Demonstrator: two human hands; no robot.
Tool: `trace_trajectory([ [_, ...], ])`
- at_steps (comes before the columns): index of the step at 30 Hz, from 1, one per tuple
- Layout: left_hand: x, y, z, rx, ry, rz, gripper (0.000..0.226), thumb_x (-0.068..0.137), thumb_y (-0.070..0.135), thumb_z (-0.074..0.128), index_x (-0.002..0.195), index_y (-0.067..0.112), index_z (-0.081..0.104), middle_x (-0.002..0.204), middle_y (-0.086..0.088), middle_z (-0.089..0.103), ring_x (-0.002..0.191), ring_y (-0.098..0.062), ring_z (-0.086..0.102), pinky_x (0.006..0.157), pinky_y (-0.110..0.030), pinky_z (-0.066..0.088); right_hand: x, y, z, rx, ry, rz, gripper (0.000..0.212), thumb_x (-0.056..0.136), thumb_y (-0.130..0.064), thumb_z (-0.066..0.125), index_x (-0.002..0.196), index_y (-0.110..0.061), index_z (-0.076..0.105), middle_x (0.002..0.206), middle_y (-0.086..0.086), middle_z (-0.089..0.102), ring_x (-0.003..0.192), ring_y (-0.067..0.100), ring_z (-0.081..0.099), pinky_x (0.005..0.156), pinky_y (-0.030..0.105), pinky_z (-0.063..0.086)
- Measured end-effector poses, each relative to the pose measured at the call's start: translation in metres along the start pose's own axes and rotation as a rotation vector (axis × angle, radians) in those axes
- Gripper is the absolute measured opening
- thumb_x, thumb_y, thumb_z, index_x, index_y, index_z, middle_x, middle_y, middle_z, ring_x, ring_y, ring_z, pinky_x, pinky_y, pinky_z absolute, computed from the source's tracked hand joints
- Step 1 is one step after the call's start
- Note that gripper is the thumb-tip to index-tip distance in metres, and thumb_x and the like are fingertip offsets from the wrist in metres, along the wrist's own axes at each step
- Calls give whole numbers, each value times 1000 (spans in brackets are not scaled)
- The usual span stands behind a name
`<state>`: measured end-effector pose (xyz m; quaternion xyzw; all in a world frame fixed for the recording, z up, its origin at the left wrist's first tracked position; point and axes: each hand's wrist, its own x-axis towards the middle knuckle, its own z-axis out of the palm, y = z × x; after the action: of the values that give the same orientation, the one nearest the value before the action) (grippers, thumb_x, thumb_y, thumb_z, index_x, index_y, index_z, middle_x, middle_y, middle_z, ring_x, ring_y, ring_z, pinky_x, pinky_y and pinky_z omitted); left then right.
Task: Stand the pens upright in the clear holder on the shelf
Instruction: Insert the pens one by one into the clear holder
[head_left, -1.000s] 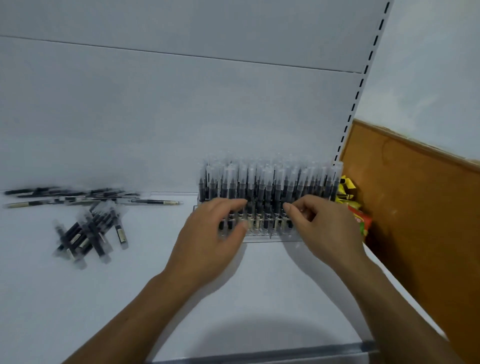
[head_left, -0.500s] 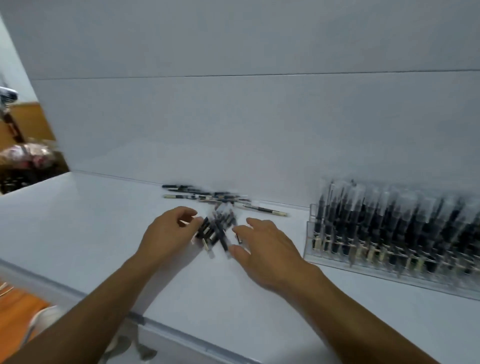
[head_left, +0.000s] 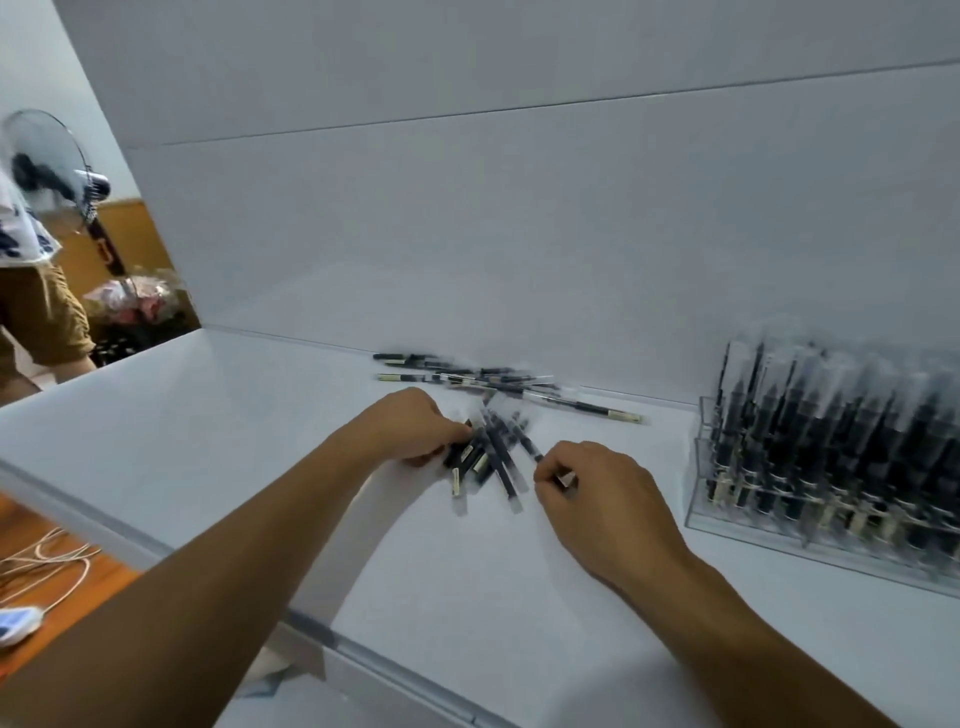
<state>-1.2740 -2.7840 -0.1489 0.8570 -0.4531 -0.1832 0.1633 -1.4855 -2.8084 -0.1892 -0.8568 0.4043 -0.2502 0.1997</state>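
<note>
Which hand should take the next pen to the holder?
Right. The right hand pinches a pen at the pile's right edge and sits nearer the holder; the left hand holds the pile's left side, farther off.

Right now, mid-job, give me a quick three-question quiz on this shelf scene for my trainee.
1. True or false: the clear holder stands left of the loose pens.
2. The left hand and right hand are both at the loose pens. Which is nearer the holder? A. left, B. right, C. neither.
3. Fill in: a row of pens lies on the shelf along its ____ panel.
Key: 1 false; 2 B; 3 back.
</note>
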Motion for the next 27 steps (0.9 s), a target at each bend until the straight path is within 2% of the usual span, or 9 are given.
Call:
trace_trajectory([
  [2,2,1,0,-113,-19,-31,27,86,31,64,80,5,65,71,-9,66,59,-21,60,72,-29,55,0,2,-1,120,20,61,12,94,-22,56,93,-31,63,89,-15,65,81,7,60,74,25,51],
  [5,2,-1,0,-360,-12,-84,12,87,16,59,86,4,63,66,-7,69,50,-15,62,55,-21,54,2,7,-1,254,55,145,10,95,-21,57,96,-31,58,82,-19,61,78,1,58,64,17,45],
  [8,3,0,-1,-544,13,-95,13,91,15,53,98,6,59,71,-5,68,52,-13,63,48,-19,51,6,9,1,336,61,209,17,96,-22,54,111,-29,56,85,-17,61,79,8,62,68,25,47],
  [11,2,8,2,-478,-26,-58,11,93,18,51,97,8,55,74,-5,61,54,-15,55,51,-22,46,9,9,2,436,69,271,28,97,-24,51,124,-26,59,98,-11,67,83,14,65,79,36,55],
  [13,3,14,6,-359,-66,-38,17,90,25,58,90,8,57,73,-7,59,53,-17,48,49,-22,38,9,10,0,446,80,281,29,98,-24,50,124,-25,62,104,-9,67,84,13,63,78,33,53],
  [16,8,18,7,-232,-50,-24,34,86,36,65,68,10,53,57,-5,52,41,-16,41,40,-18,30,7,10,-4,334,98,239,23,98,-24,50,114,-27,68,92,-14,60,79,7,57,68,26,45],
  [18,10,19,7,-191,-26,-16,40,86,39,67,63,12,49,50,-2,48,35,-14,38,37,-16,28,4,9,-4,261,83,212,21,95,-25,53,107,-29,71,89,-14,63,82,9,59,71,26,46],
  [22,12,20,7,-229,-22,-10,35,85,37,68,69,10,54,55,-4,52,38,-14,40,37,-16,29,3,5,-3,139,6,186,19,92,-28,55,106,-30,68,96,-12,69,89,13,61,78,29,50],
  [27,7,15,1,-439,17,33,29,85,33,72,75,7,64,55,-2,50,42,-12,38,36,-17,29,6,11,-3,258,-2,229,18,95,-23,53,106,-28,65,93,-12,68,82,11,61,72,30,51],
])
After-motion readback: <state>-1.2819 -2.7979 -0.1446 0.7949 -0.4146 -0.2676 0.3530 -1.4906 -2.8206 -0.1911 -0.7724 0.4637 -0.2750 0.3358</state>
